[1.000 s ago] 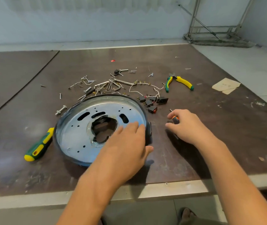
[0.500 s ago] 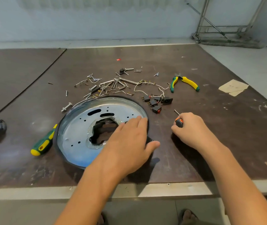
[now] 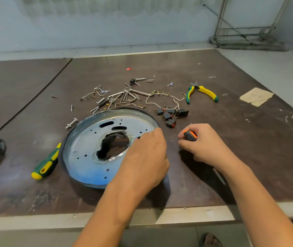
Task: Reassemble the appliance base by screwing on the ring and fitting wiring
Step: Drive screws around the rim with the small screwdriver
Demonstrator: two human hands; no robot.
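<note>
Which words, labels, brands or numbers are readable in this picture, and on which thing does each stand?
No text can be read.
Cardboard scrap: faint dark marks, too blurred to read.
Green and yellow screwdriver: a red spot on its handle, no legible letters.

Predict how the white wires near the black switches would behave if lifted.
Probably floppy: the white wires lie in loose curves. Likely light, being very thin. They may drag the black switches along, since they seem to run to them.
</note>
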